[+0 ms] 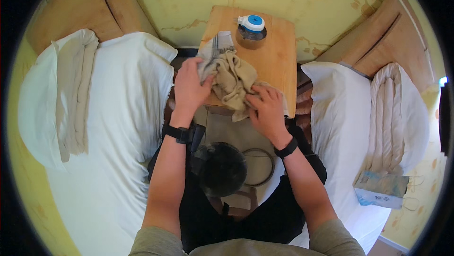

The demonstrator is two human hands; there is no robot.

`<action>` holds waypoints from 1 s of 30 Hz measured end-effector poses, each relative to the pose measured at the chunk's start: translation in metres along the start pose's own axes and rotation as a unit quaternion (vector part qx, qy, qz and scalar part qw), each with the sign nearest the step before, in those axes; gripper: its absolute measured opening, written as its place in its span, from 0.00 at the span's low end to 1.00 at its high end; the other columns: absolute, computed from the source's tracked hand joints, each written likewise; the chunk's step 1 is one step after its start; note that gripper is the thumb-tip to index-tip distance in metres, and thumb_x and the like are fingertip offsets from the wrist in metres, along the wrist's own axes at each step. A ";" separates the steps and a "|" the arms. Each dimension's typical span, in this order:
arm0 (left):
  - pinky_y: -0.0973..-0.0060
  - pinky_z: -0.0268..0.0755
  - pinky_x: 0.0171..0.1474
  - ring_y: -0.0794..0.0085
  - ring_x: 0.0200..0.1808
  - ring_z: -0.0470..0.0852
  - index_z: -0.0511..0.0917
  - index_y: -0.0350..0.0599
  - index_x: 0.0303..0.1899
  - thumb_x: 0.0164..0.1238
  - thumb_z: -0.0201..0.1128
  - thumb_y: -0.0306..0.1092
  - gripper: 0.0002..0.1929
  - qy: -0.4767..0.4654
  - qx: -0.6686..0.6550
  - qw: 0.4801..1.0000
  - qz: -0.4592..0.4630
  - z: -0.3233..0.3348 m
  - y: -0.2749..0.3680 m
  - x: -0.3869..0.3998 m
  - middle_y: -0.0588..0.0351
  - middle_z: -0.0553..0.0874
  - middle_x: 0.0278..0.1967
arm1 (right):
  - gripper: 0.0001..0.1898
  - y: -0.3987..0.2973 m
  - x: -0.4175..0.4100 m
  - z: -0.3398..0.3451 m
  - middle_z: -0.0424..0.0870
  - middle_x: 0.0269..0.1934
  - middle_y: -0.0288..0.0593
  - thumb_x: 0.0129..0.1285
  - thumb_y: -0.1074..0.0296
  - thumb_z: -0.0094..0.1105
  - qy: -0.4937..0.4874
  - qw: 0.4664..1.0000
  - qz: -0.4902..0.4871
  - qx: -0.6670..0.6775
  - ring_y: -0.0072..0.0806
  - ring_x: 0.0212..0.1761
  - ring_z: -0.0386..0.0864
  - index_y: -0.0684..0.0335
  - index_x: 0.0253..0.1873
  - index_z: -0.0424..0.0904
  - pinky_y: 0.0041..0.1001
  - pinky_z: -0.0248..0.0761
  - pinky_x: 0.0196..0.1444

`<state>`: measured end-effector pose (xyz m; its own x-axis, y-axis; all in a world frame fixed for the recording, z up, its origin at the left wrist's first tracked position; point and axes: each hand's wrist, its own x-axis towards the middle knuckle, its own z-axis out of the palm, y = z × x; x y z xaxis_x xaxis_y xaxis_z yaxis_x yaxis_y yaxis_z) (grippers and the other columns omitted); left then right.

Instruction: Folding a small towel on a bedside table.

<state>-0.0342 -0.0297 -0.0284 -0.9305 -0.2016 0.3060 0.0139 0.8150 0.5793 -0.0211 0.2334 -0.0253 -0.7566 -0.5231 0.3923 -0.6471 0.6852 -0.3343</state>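
Note:
A crumpled beige cloth (232, 75) lies bunched on a small wooden table (280, 54), with one end hanging over the front edge. At its upper left is a whitish striped part (224, 39); I cannot tell whether that is a separate cloth. My left hand (192, 82) is at the cloth's left side, thumb on the fabric, fingers partly blurred. My right hand (266, 109) rests on the cloth's lower right, fingertips on the folds. Whether either hand grips is unclear. Behind the cloth, a white and blue plug-in device (253, 23) sits on a round dark container (251, 41).
Beds with white sheets (120, 89) (337, 103) flank the table, each with folded bedding at the outer side. A paper bag (381, 188) lies on the right bed. Between my legs are a dark round object (222, 169) and a thin hoop (272, 167).

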 end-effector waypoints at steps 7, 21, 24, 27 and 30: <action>0.56 0.71 0.71 0.36 0.67 0.80 0.50 0.34 0.78 0.75 0.67 0.55 0.47 -0.141 -0.099 0.970 -0.169 0.001 -0.012 0.004 0.23 0.80 0.65 | 0.27 -0.005 -0.004 -0.016 0.78 0.65 0.45 0.52 0.65 0.75 -0.033 0.999 -0.025 0.024 0.45 0.70 0.71 0.54 0.59 0.83 0.48 0.61 0.76; 0.62 0.64 0.76 0.41 0.73 0.75 0.41 0.25 0.78 0.80 0.65 0.43 0.46 -0.176 -0.123 0.967 -0.138 -0.001 -0.024 -0.028 0.22 0.73 0.70 | 0.24 0.020 -0.016 -0.006 0.78 0.65 0.42 0.52 0.68 0.72 -0.006 0.994 -0.108 0.028 0.41 0.70 0.73 0.50 0.58 0.83 0.49 0.61 0.76; 0.60 0.62 0.77 0.37 0.75 0.72 0.39 0.24 0.78 0.80 0.65 0.42 0.46 -0.171 -0.123 0.969 -0.127 -0.001 -0.026 -0.035 0.20 0.70 0.71 | 0.25 0.032 -0.014 -0.009 0.78 0.66 0.41 0.52 0.65 0.73 -0.017 0.989 -0.146 0.034 0.40 0.70 0.74 0.50 0.58 0.83 0.49 0.62 0.75; 0.59 0.62 0.77 0.35 0.75 0.71 0.39 0.23 0.77 0.80 0.64 0.42 0.46 -0.153 -0.141 0.971 -0.117 -0.001 -0.024 -0.043 0.17 0.69 0.70 | 0.27 0.041 -0.010 -0.014 0.79 0.65 0.41 0.52 0.60 0.75 -0.025 0.985 -0.165 0.039 0.40 0.69 0.74 0.50 0.60 0.83 0.48 0.64 0.75; 0.59 0.62 0.77 0.34 0.74 0.71 0.39 0.22 0.77 0.80 0.64 0.43 0.47 -0.147 -0.103 0.978 -0.109 -0.005 -0.011 -0.050 0.15 0.69 0.70 | 0.29 0.050 -0.012 -0.010 0.81 0.64 0.40 0.51 0.56 0.77 0.000 0.985 -0.169 0.035 0.41 0.68 0.77 0.51 0.61 0.83 0.46 0.67 0.73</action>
<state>0.0143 -0.0316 -0.0467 -0.9842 -0.1682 -0.0543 -0.1507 0.6378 0.7553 -0.0434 0.2789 -0.0378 -0.4966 -0.7154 0.4916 -0.8671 0.4347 -0.2432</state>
